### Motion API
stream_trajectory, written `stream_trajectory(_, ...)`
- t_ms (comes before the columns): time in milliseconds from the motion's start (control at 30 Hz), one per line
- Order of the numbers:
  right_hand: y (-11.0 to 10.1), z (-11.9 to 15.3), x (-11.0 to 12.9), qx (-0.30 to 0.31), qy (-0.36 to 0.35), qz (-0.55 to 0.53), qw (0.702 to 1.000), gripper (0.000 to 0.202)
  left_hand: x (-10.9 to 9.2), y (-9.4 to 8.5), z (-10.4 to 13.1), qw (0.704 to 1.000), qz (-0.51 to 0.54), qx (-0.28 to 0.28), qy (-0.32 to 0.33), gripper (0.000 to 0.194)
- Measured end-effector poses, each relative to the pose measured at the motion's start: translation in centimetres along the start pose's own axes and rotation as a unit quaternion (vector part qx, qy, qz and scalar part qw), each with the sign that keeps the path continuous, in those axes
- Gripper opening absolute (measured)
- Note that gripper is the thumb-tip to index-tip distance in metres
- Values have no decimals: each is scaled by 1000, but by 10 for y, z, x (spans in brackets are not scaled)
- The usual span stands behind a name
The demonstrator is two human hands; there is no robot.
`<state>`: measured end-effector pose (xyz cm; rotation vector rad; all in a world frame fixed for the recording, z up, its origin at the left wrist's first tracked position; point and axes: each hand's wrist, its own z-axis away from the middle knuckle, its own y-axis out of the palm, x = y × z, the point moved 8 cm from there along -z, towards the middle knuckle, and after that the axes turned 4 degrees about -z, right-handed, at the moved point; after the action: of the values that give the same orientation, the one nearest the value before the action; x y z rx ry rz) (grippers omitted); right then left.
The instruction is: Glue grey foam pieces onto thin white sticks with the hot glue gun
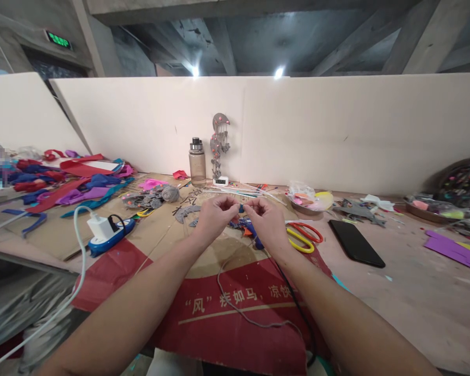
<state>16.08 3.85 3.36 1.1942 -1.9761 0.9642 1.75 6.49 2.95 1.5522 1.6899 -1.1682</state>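
Broadly, white panels (pixel 317 125): stood upright beyond the grip, across the back of the table.
table (pixel 415 303): spread beneath and around the grip, strewn with craft materials.
cardboard (pixel 235 339): laid flat below the grip, its near part coloured red and printed with pale characters.
coloured strips (pixel 82 180): heaped well to the left of the grip, in red, blue, purple and teal.
grey ornament (pixel 220 143): set against the panels beyond the grip, dotted with pink, with pieces suspended from it.
bottle (pixel 198 167): stood upright beyond the grip, just left of the ornament.
power strip (pixel 112 237): placed left of the grip, with a white plug inserted.
bowl (pixel 309 203): set right of the grip and slightly beyond it, filled with plastic-wrapped bits.
left hand (pixel 218 213), right hand (pixel 265 216): brought close together; a small blue piece (pixel 241 208) is pinched between their fingertips.
scissors (pixel 303 237): laid just right of the grip, red and yellow handles shown.
phone (pixel 356 243): laid farther right, dark screen turned up.
yarn ball (pixel 171 193): rested left of the grip, beside grey pieces.
small blue piece: held above the cardboard; its exact form is mostly hidden by the fingers.
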Motion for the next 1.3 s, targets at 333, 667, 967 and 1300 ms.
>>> stream_trajectory(333, -2, -3, -1, 5, 32, 1, 999, 11, 4, 10, 0, 996, 54, 57, -31, 21)
stream_trajectory(667, 3, 1, 3, 22, -22, 28, 999, 12, 3, 7, -1, 999, 9, 41, -12, 12)
stream_trajectory(967, 6, 3, 7, 30, -37, -8, 999, 17, -2, -2, 0, 1000, 25, 3, -18, 13)
stream_trajectory(1300, 6, 1, -4, 31, 1, -48, 998, 17, 0, 3, 1, 999, 33, 20, -10, 14)
